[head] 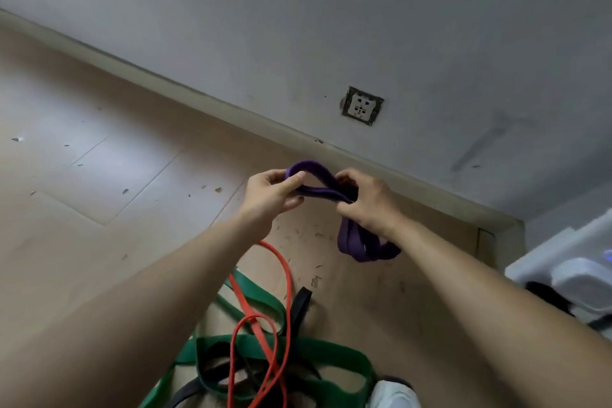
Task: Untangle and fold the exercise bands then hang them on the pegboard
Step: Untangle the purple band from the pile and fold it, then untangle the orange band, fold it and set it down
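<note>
Both hands hold a purple exercise band [359, 247] above the floor. My left hand [273, 199] pinches one folded end, where a small loop arches up between the hands. My right hand [366, 200] grips the gathered strands, and several purple loops hang below it. Beneath my arms a tangle lies on the floor: a wide green band [261, 300], a thin orange band [286, 278] and a black band [299, 306], all crossing one another. No pegboard is in view.
The wooden floor [99, 159] carries small bits of debris. A grey wall with a socket [362, 105] and a skirting board runs diagonally behind the hands. White moulded objects [576, 278] sit at the right edge.
</note>
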Motion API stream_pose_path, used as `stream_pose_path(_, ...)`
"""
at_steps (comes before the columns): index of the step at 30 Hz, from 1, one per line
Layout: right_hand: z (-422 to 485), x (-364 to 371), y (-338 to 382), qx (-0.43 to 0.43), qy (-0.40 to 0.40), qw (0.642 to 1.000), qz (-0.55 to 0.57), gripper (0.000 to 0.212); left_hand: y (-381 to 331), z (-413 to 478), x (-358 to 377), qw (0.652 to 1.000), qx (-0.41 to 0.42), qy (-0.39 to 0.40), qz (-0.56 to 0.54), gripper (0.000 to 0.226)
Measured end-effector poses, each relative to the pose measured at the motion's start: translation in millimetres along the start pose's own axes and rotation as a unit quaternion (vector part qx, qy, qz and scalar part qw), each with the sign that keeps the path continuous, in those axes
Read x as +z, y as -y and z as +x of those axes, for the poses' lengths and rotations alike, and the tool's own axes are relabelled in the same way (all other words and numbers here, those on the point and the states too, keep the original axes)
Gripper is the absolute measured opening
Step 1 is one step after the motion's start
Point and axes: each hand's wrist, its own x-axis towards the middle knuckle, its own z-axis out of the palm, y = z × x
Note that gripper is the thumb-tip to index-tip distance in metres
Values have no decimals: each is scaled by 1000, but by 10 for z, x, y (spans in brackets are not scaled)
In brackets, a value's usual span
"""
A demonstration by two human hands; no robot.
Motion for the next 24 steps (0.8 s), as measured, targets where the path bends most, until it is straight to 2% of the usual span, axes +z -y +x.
stream_pose_path(5, 452, 127, -508, 17, 61, 991, -116, 44, 507, 679, 170, 995, -63, -57, 52, 31)
stream_pose_path(9, 410, 486, -960, 24, 166, 934, -314, 69, 1065, 894, 62, 965, -92, -82, 231, 27)
stream_pose_path(12, 256, 650, -1175, 11, 113, 928, -353, 85, 1318, 851, -4, 966, -83, -97, 225, 32)
stream_pose_path(14, 171, 661, -1216, 16, 80, 937, -340, 92, 1350, 855, -41, 969, -79, -99, 213, 46)
stream_pose_path(17, 33, 658, -1262, 35, 62, 949, -307, 90, 1319, 868, -59, 955, -59, -93, 277, 67)
stream_pose_path(21, -197, 703, -1363, 17, -17, 967, -253, 75, 1207, 760, -40, 893, 52, -82, 439, 66)
stream_pose_path(24, -426, 764, -1500, 15, -83, 979, -183, 58, 1187, 627, -156, 838, 170, -5, 518, 49)
